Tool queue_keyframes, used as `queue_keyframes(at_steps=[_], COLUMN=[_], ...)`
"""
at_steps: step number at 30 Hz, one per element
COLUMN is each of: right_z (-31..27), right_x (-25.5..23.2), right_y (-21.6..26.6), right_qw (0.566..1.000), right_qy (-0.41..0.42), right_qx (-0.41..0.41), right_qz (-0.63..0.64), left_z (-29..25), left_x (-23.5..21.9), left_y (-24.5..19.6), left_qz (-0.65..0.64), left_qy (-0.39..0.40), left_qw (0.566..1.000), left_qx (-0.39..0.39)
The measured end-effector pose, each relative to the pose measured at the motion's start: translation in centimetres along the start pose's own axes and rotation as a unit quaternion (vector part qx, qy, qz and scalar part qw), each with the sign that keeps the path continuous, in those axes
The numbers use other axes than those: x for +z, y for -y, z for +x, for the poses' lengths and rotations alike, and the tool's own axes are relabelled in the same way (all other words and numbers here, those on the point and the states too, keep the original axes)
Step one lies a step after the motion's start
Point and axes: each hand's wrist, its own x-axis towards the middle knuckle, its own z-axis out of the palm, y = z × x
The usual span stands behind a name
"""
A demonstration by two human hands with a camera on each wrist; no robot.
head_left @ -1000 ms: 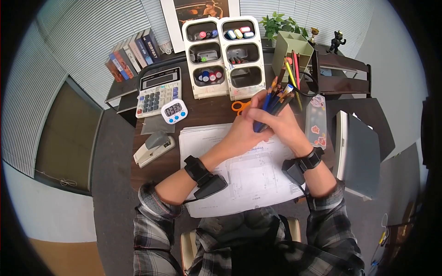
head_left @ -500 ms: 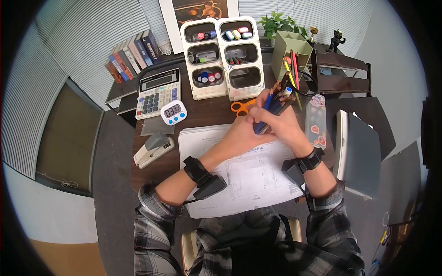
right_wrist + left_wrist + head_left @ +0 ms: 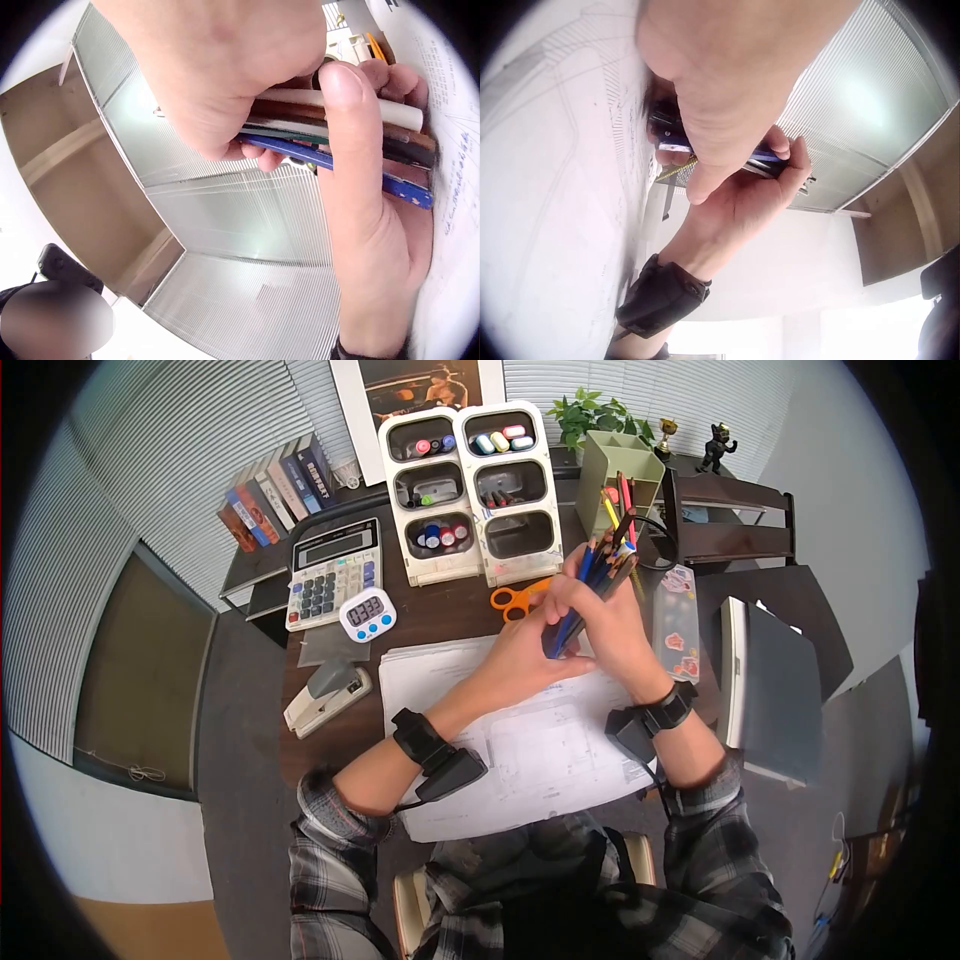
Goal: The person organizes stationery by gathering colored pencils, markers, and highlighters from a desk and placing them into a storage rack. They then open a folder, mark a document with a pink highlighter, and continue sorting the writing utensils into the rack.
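My two hands meet over the papers around one bundle of pencils and pens, tips pointing up and away from me. The left hand holds the lower end, its thumb laid across the bundle in the right wrist view. Curled round the upper part from the right side is the right hand. A blue pencil, a white barrel and several dark and brown ones show between the hands. Palms and fingers hide much of the bundle. Orange-handled scissors lie just beyond the left hand.
Under the forearms lies a stack of printed papers. A stapler, timer and calculator stand left. Behind are a white organizer with markers and a green pen holder. A clear case lies right.
The head view has shifted, so the desk items sit slightly lower and further left. Both hands stay on the bundle, whose lower end shows more between them. The timer went from 3:34 to 3:33.
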Motion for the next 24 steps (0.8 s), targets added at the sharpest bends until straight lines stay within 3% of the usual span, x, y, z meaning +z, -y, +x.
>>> queue_keyframes(at_steps=[2, 6, 9, 12, 16, 24], right_z=[0.3, 0.5, 1.1, 2.5, 4.5, 5.7], right_x=[-0.2, 0.0, -0.8, -3.0, -6.9, -9.4], right_y=[-0.4, 0.4, 2.6, 5.5, 8.2, 6.1], right_qw=[0.998, 0.999, 0.993, 0.966, 0.924, 0.907], right_qy=[-0.021, -0.034, -0.113, -0.202, -0.273, -0.319], right_qx=[0.012, 0.02, -0.03, -0.16, -0.265, -0.225], right_qz=[0.05, 0.021, -0.018, -0.01, -0.02, -0.158], left_z=[0.1, 0.0, 0.0, -0.2, 0.0, 0.2], left_x=[-0.1, -0.5, -0.2, -0.1, 0.1, 0.0], left_y=[-0.3, -1.4, -0.4, 0.0, 0.7, 0.9], left_qz=[-0.013, -0.024, -0.059, -0.097, -0.082, -0.081], left_qy=[0.003, 0.026, 0.03, 0.033, 0.034, 0.038], left_qw=[1.0, 0.998, 0.996, 0.995, 0.996, 0.996], left_qx=[0.0, -0.052, -0.058, -0.018, -0.011, -0.002])
